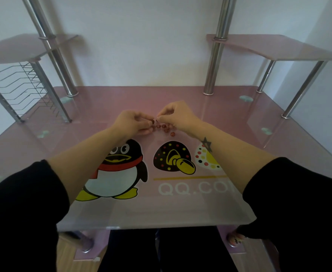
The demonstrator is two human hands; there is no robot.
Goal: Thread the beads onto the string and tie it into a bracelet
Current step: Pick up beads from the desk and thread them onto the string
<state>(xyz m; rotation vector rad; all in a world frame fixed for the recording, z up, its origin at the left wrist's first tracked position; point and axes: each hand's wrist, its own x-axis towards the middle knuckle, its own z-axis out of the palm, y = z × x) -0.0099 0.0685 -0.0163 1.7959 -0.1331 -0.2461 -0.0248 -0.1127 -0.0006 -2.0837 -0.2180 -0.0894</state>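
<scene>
Several small red-brown beads point(164, 128) lie loose on the pink glass desk point(230, 122), just below my hands. My left hand point(132, 122) pinches a thin pale string whose end pokes out toward the right. A single bead point(153, 120) sits between the two sets of fingertips. My right hand point(178, 114) pinches at that bead from the right side. The two hands almost touch above the desk. One bead point(172, 134) lies a little apart, nearer to me. The string itself is mostly hidden in my fingers.
The desk top carries a penguin print point(116, 169), a mushroom print point(173, 158) and white lettering. Chrome posts point(213, 61) rise at the back, with pink side shelves point(275, 48) on both sides. A wire rack point(22, 85) stands at the far left.
</scene>
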